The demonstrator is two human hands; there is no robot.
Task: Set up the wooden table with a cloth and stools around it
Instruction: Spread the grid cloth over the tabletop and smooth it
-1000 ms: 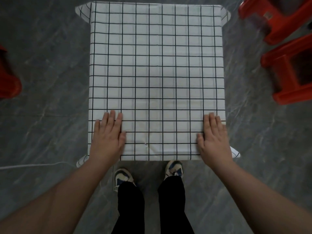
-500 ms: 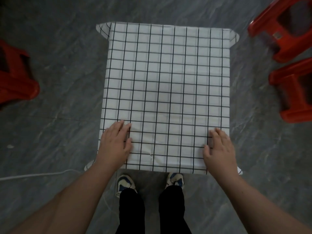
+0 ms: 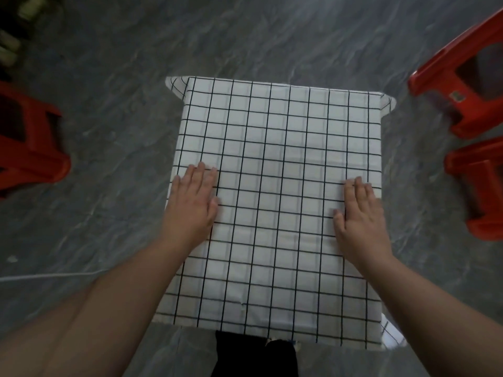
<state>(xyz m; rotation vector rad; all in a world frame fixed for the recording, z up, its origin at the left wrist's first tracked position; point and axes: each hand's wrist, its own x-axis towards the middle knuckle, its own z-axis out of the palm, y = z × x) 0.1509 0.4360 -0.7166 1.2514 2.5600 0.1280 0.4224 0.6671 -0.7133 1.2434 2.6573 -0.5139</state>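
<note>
On top of the little table lies a white checked cloth (image 3: pixel 280 186) with black lines, and it covers the whole top, so no wood shows. Its corners hang down past the edges. Both hands lie flat on the cloth, palms down. The left hand (image 3: pixel 192 204) is near the left edge and the right hand (image 3: pixel 360 216) is near the right edge, well apart from each other. Each hand's fingers are straight and close together, holding nothing. I think this is the smoothing step, pressing the cloth flat. Three red plastic stools are on the grey floor: one (image 3: pixel 30 148) off to the left, and two (image 3: pixel 460 85) (image 3: pixel 479 186) off to the right. None is tucked up to the table yet. Next, I think, the hands must lift off and bring each stool in close.
</note>
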